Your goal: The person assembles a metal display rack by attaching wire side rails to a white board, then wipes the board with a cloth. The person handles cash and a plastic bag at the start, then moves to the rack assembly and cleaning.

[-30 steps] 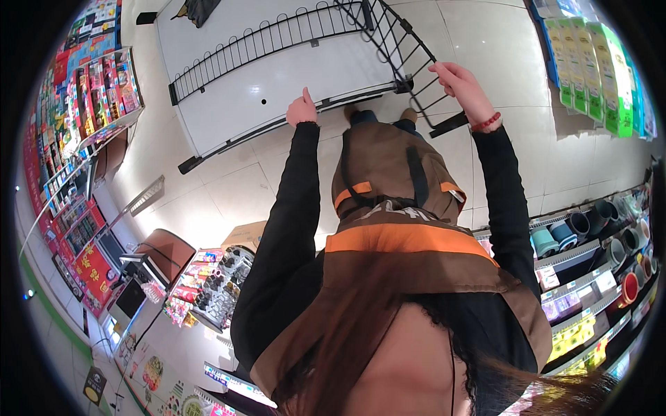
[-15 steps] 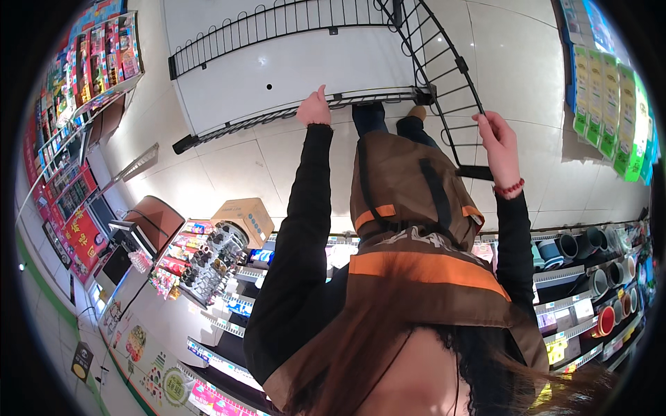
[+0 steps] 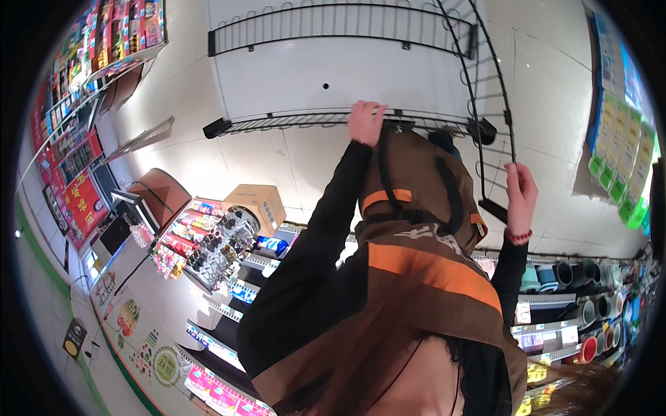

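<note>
In front of me is a white shelf board point(image 3: 277, 80) edged with black wire rails. My left hand point(image 3: 366, 123) closes over the near wire rail point(image 3: 298, 118), its fingers bent across the top wire. To the right, a black wire side panel point(image 3: 501, 90) slants toward me from the board's end. My right hand point(image 3: 520, 200) grips the outer edge of that panel, close to its near end; part of the grip is hidden. The near rail almost touches my brown apron point(image 3: 416, 163) with orange bands.
Behind the rack's left end is a snack display point(image 3: 132, 41). A cardboard box point(image 3: 258, 204) stands by a rack of small hanging goods point(image 3: 215, 243) on the left. Green and yellow packages point(image 3: 617, 145) are at the far right. Shelves with pots point(image 3: 590, 277) lie at right, behind me.
The white shelf with its wire rails has shifted right and closer to my body, and its near rail lies more level. Both hands moved with it; my left fingers now bend over the rail.
</note>
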`<action>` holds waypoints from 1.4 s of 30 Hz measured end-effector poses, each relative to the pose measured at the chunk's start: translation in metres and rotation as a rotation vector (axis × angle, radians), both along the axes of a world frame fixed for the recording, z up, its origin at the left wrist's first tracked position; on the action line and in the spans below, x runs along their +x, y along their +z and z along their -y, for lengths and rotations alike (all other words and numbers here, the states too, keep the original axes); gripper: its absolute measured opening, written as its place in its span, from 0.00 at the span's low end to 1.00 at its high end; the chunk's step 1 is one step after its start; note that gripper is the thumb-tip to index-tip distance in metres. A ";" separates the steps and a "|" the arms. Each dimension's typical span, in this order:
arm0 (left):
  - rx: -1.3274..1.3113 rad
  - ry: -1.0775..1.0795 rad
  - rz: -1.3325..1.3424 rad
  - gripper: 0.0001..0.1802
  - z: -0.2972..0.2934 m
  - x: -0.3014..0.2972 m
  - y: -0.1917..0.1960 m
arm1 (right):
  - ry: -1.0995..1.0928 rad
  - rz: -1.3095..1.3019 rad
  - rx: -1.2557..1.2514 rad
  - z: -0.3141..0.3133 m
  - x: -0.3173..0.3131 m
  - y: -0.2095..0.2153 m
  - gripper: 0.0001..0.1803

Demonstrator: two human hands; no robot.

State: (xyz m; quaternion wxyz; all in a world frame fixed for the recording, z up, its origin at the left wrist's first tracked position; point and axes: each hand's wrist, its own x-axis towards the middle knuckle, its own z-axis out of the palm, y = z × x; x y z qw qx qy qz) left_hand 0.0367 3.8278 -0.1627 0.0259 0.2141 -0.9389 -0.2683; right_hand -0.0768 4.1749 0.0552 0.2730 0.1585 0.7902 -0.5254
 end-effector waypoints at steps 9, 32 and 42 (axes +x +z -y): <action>-0.405 0.756 0.277 0.22 0.230 0.119 -0.017 | -0.139 0.105 -0.005 0.035 0.018 0.009 0.13; 1.449 0.531 0.095 0.49 -0.179 -0.205 -0.004 | 0.032 0.015 -0.015 -0.132 -0.001 0.014 0.22; 1.825 0.505 -0.376 0.22 -0.340 -0.289 0.054 | 0.045 -0.133 -0.022 -0.338 -0.037 0.026 0.18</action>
